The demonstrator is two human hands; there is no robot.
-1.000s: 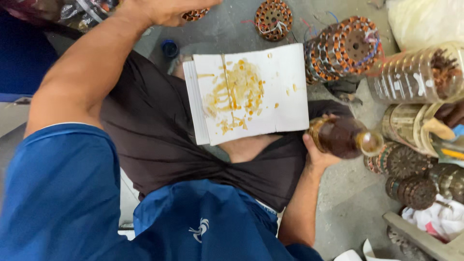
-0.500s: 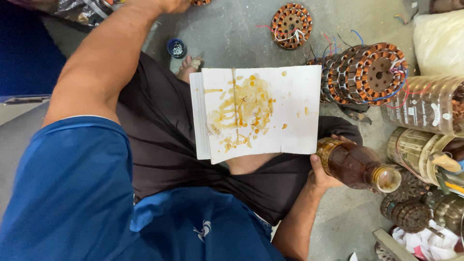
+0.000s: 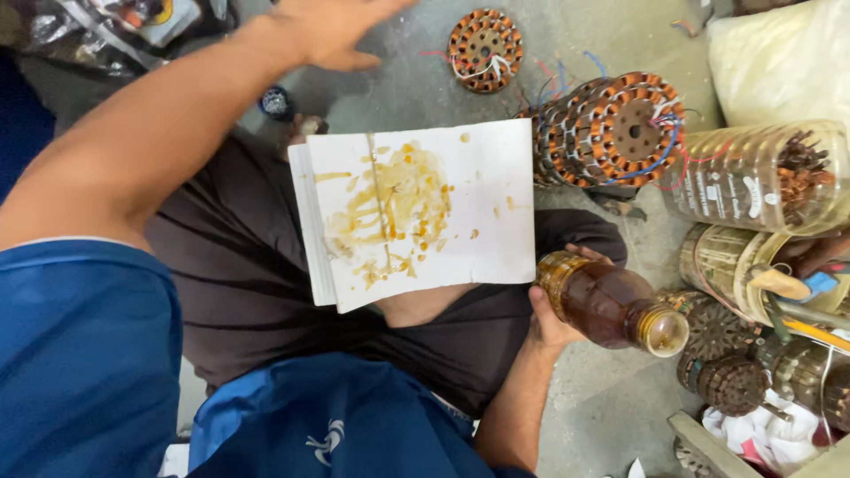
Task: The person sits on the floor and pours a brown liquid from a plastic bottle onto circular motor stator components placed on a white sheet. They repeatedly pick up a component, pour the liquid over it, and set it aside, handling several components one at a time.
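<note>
Left hand [image 3: 332,31] is spread open, raised over the floor [image 3: 398,84], holding nothing. Stained white pad [image 3: 416,212] is rested on the lap. Right hand [image 3: 553,314] is wrapped around an uncapped amber bottle [image 3: 611,305], likely slippery, liquid-heavy; best gripped mid-body. Labelled clear jars [image 3: 753,177] are seen at right.

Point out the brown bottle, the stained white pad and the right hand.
brown bottle [image 3: 611,305]: head view, middle of its body.
stained white pad [image 3: 478,204]: head view, clean area of the top sheet.
right hand [image 3: 547,320]: head view, palm beside the bottle.
</note>
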